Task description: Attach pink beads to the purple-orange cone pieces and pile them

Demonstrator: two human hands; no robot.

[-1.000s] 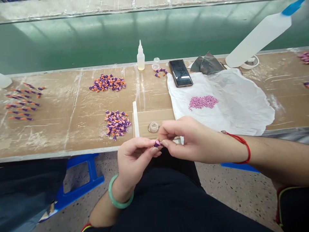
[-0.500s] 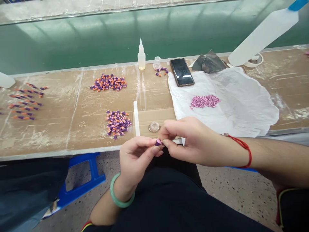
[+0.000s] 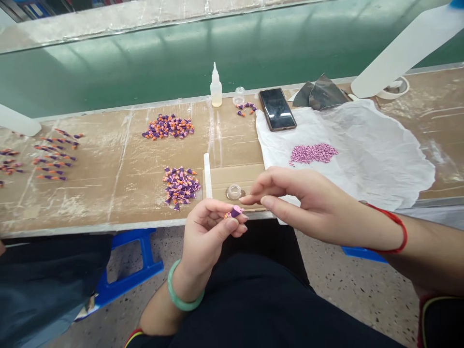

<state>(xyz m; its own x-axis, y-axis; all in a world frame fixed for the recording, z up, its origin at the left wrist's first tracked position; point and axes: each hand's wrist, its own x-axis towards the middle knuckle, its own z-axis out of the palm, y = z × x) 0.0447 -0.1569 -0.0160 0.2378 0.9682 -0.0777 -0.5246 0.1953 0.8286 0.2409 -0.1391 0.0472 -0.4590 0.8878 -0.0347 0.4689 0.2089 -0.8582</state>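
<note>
**Head view: left hand (image 3: 208,232) pinches purple cone piece (image 3: 236,211), right hand (image 3: 311,205) loose beside it**

- Left hand: grip clamped on the purple cone piece, thumb against fingertips. It is held off the front edge of the worktop (image 3: 108,193), above the lap.
- Right hand: fingers extended and apart, nothing visibly held. Its fingertips are just up and to the right of the piece, near it but not touching.
- Key relation: from the right fingertips the piece lies down and to the left. Its long axis looks roughly left-right, with the purple end toward the right hand and an orange bit at the left end. It is too small to be sure of the exact tilt. The left hand owns the piece and the right is the nearer free hand.
- Directly behind the hands on the worktop: small clear dish (image 3: 235,192) and white stick (image 3: 207,175) lying front-to-back.
- Near pile of purple-orange pieces (image 3: 180,183) sits just left of the stick, with a second pile (image 3: 168,126) farther back.
- At the back edge: glue bottle (image 3: 216,88) standing upright, with a phone (image 3: 277,109) to its right.
- Pink beads (image 3: 313,152) are heaped on a white sheet (image 3: 380,150), right of centre.
- Far left: rows of longer purple-orange strips (image 3: 54,154), well apart from both hands.
</note>
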